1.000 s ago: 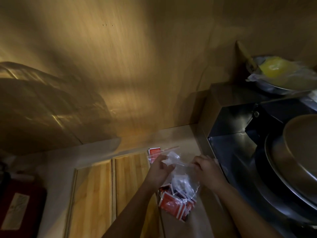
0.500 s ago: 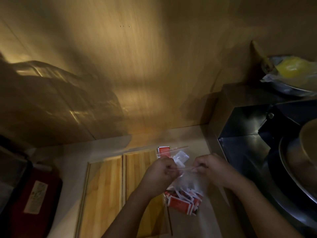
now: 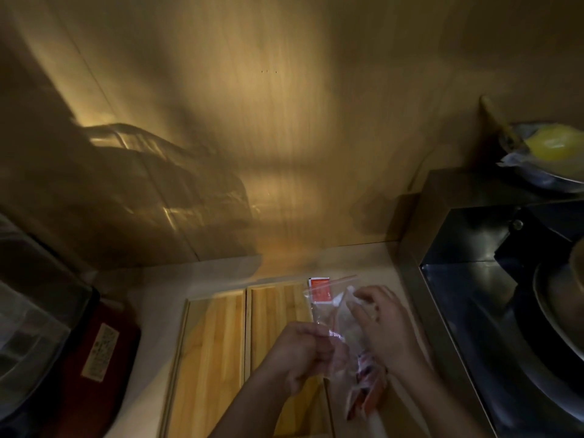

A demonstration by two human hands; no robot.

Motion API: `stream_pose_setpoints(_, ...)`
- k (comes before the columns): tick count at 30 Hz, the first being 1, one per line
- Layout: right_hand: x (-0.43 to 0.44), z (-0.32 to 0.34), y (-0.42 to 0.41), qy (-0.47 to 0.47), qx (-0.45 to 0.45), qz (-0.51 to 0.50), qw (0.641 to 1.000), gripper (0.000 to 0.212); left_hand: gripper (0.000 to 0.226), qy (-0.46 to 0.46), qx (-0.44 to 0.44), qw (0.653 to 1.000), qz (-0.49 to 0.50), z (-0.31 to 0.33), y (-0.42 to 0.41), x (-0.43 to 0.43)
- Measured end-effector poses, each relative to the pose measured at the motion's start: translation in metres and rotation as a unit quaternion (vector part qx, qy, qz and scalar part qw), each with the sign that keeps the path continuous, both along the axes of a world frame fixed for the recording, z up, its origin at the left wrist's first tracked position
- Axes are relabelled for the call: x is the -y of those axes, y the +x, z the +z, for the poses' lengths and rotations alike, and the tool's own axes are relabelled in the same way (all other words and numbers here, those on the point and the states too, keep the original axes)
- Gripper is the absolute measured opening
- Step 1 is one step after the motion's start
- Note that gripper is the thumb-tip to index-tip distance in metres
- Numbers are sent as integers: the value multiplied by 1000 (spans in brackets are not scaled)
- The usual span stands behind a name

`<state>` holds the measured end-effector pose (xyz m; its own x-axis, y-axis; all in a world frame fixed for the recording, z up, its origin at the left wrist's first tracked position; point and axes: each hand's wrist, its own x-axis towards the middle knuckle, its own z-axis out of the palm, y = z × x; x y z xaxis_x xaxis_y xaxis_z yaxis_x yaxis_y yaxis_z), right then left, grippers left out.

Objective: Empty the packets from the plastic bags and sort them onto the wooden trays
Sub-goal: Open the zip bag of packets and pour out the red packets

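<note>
Two wooden trays lie side by side on the counter: a left tray (image 3: 208, 352) and a right tray (image 3: 278, 308). I hold a clear plastic bag (image 3: 354, 349) of red and white packets (image 3: 366, 390) over the right tray's right edge. My left hand (image 3: 303, 352) pinches the bag's upper left side. My right hand (image 3: 382, 324) grips its upper right side, fingers near the mouth. Behind the hands a second clear bag (image 3: 328, 289) with a red packet lies on the counter.
A dark metal stove unit (image 3: 493, 279) with a round pan (image 3: 562, 298) fills the right. A bowl holding something yellow (image 3: 550, 147) sits above it. A dark red box (image 3: 94, 352) and a clear container (image 3: 28, 327) stand at the left. A wooden wall rises behind.
My hands have shifted: the left hand dropped lower, the right hand rose toward the bag's mouth. The bag now hangs longer and more tilted, packets sagging to its lower end.
</note>
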<state>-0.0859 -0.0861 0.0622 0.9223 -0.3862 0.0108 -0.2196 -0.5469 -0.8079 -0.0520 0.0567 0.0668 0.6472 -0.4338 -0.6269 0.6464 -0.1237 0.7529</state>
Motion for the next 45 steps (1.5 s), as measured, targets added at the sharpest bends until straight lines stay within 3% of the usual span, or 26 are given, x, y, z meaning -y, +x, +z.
stream_pose_setpoints(1, -6, -6, -5, 58, 0, -20, 998, 6, 15, 1, -3, 1000, 8, 0, -3, 1)
stream_pose_setpoints(4, -16, -18, -19, 206, 6, -60, 977, 28, 10, 12, 5, 1000, 21, 1, -9, 3)
stream_pose_setpoints(6, -21, -19, -27, 268, -10, -59, 962, 26, 12, 24, 12, 999, 40, -2, -11, 5)
stream_pose_setpoints(12, -24, -15, -41, 343, -28, -43, 938, 15, 8, 36, 51, 998, 27, -2, -17, 10)
stream_pose_setpoints(15, -26, -13, -46, 362, -36, -24, 931, 15, 17, 54, 83, 995, 13, -2, -19, 10)
stream_pose_setpoints(17, -24, -14, -49, 361, -44, -10, 932, 12, 23, 64, 82, 995, 5, -4, -20, 9)
stream_pose_setpoints(22, -19, -12, -57, 343, -65, 3, 937, 10, 15, 34, 3, 998, -51, -1, -21, -1)
stream_pose_setpoints(26, -20, -12, -62, 352, -79, 4, 933, 11, 11, 32, 1, 998, -45, 1, -22, -5)
stream_pose_setpoints(28, -23, -11, -64, 353, -84, 13, 932, 9, 3, 28, 11, 999, -29, 2, -26, -5)
stream_pose_setpoints(31, -27, -12, -66, 325, -83, 27, 942, 14, 13, 22, 28, 999, -16, -2, -32, -3)
stream_pose_setpoints(37, -23, -12, -69, 237, -91, 19, 967, 14, 23, 10, 87, 994, -60, -8, -35, -1)
stream_pose_setpoints(41, -18, -3, -69, 178, -98, 33, 979, 26, 26, 2, 152, 985, -85, -10, -36, 1)
stream_pose_setpoints(45, -18, -1, -67, 77, -153, 70, 983, 9, 25, -7, 217, 972, -89, -13, -39, 3)
